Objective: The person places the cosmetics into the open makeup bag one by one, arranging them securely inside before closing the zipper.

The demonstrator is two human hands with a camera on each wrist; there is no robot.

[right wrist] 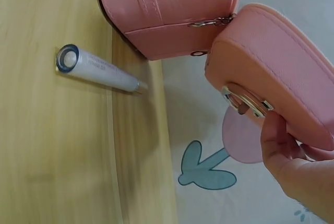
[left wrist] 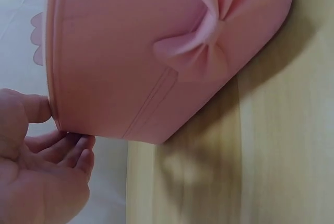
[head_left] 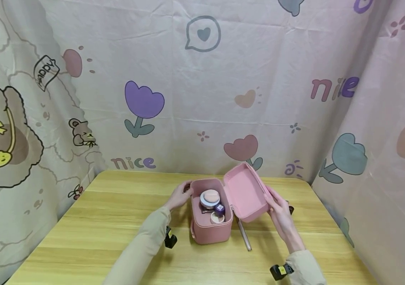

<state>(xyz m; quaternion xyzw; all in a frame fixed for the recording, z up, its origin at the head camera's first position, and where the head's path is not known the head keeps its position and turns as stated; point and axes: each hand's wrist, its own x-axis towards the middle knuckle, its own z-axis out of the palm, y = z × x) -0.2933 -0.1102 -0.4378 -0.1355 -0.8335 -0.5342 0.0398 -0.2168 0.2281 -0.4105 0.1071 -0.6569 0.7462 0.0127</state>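
A pink cosmetic case (head_left: 211, 234) stands on the table with its lid (head_left: 246, 190) swung out to the right. My left hand (head_left: 179, 196) grips the case's far left corner, thumb on the rim edge and fingers curled behind. The right hand (head_left: 281, 211) holds the lid by its outer edge, beside the metal-fitted handle (right wrist: 245, 101). Inside the case lie a round compact with a pale pink puff (head_left: 211, 195), a small purple-topped item (head_left: 219, 208) and a round pale-rimmed item (head_left: 217, 218). A pink bow (left wrist: 209, 36) sits on the case's side.
A slim silvery tube (head_left: 244, 235) lies on the wooden table (head_left: 116, 221) just right of the case, below the lid. A printed curtain (head_left: 195, 99) hangs behind the table and along both sides.
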